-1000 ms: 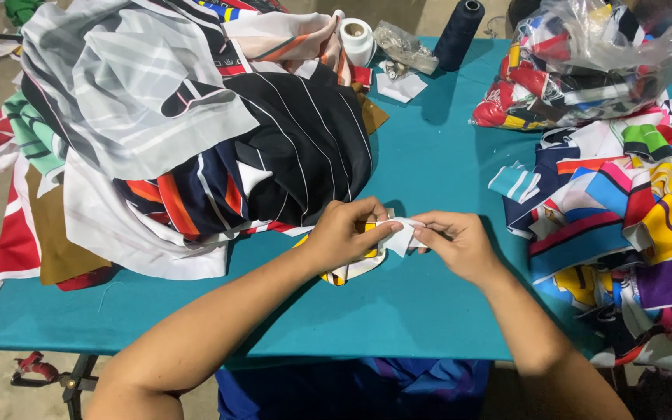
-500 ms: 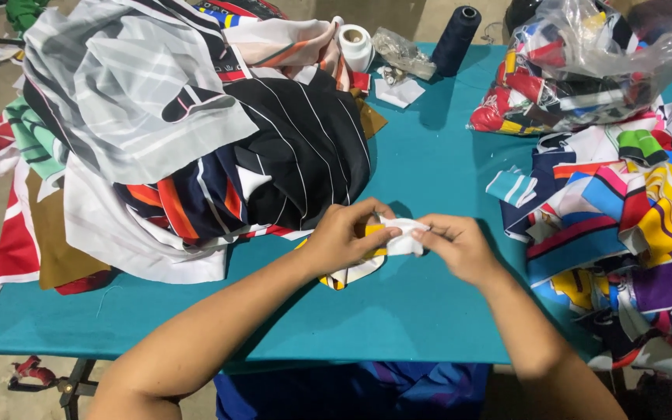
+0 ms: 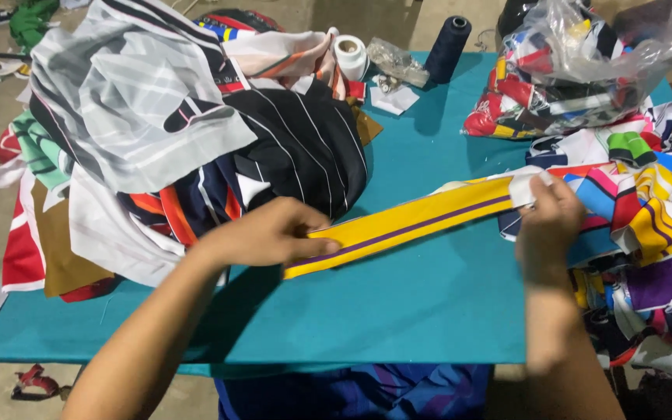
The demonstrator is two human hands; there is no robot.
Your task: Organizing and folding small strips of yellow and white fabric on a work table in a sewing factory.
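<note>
A long yellow fabric strip [image 3: 414,224] with a purple stripe lies stretched out across the teal table [image 3: 398,311]. My left hand [image 3: 270,233] presses and pinches its near left end. My right hand [image 3: 547,218] grips the far right end, where a small white piece [image 3: 524,187] sits at the strip's tip. The strip runs diagonally from lower left to upper right between the two hands.
A big heap of striped black, white and red fabric [image 3: 196,140] fills the left side. Colourful fabric pieces [image 3: 639,202] pile up on the right, with a clear plastic bag of scraps [image 3: 585,62] behind. A dark thread cone [image 3: 446,48] and a white roll [image 3: 350,56] stand at the back.
The hands were close together at the table's middle, holding a small folded piece. They have moved apart, and the yellow strip now lies pulled out full length between them.
</note>
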